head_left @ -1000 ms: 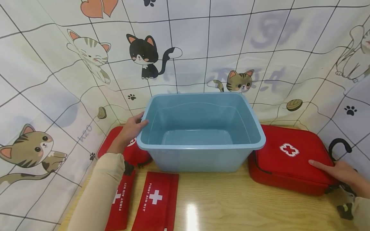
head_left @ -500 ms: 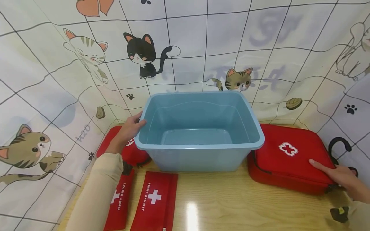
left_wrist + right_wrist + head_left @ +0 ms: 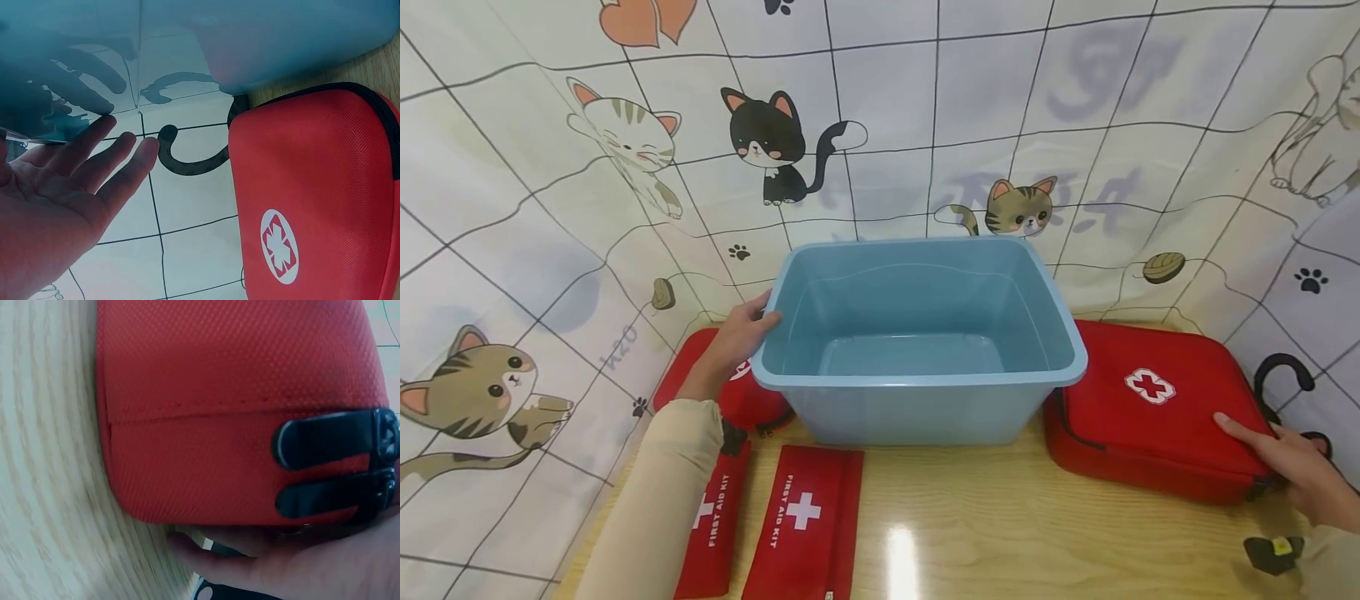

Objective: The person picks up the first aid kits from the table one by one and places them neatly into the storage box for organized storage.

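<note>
My left hand point(image 3: 737, 337) is at the left rim of a light blue plastic bin point(image 3: 910, 417), its thumb over the edge and fingers outside. In the left wrist view those fingers point(image 3: 128, 172) reach along the bin's wall. Below that forearm lies a small red first aid case point(image 3: 752, 400). At the right, a large red first aid case point(image 3: 1157, 433) lies flat, and my right hand point(image 3: 1292, 467) grips its right end with the thumb on top. The right wrist view shows fingers point(image 3: 219, 565) along the case's end, beside black zipper pulls point(image 3: 325, 444).
Two flat red first aid pouches, a left one point(image 3: 715, 525) partly under my sleeve and a right one point(image 3: 805, 517), lie on the wooden table point(image 3: 970, 517). A cat-print sheet point(image 3: 895, 125) rises behind the bin and along both sides.
My right hand has shifted slightly, its thumb sliding a little to the right on the large case. The left hand and the bin hold their places.
</note>
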The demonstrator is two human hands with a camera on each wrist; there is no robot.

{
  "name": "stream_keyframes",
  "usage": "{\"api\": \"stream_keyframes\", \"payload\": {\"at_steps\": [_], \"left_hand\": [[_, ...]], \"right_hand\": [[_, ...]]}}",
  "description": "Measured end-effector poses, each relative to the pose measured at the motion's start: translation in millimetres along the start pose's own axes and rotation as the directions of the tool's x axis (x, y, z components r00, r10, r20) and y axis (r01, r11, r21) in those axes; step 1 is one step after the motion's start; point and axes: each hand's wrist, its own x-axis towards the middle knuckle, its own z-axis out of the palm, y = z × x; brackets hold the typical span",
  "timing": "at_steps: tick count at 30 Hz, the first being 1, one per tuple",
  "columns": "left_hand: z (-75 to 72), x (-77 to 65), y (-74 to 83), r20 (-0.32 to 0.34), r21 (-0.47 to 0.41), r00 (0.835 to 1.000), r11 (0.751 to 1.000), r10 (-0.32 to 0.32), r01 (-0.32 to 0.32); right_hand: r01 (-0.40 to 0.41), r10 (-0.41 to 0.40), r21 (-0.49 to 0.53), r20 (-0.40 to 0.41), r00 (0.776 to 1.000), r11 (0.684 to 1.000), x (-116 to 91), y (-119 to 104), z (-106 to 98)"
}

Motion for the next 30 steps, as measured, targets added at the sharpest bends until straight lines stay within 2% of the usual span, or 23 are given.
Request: {"api": "stream_keyframes", "payload": {"at_steps": [9,16,20,22,30], "left_hand": [[0.1,1.6,-0.4,-0.004,-0.007,1.000,1.000,-0.005,0.004],[1.7,2.2,-0.8,-0.013,-0.006,1.000,1.000,-0.012,0.012],[2.3,2.3,-0.8,-0.017,-0.008,1.000,1.000,-0.013,0.013],[2.1,2.5,-1.2,-0.020,-0.007,1.000,1.000,-0.014,0.014],[-1.7,2.5,-2.4,-0.030,-0.008,0.999,0.999,-0.031,0.031]], "right_hand": [[-0.017,0.015,0.132,0.017,1.000,0.991,-1,0,0],[0.004,-0.021,0.188,0.084,0.996,0.982,1,0,-5],[-0.024,-0.001,0.265,0.093,0.996,0.964,1,1,-6],[-0.021,-0.018,0.302,0.123,0.992,0.953,1,1,-8],[0.014,-0.091,0.271,0.276,0.957,0.963,7,1,-13]]}}
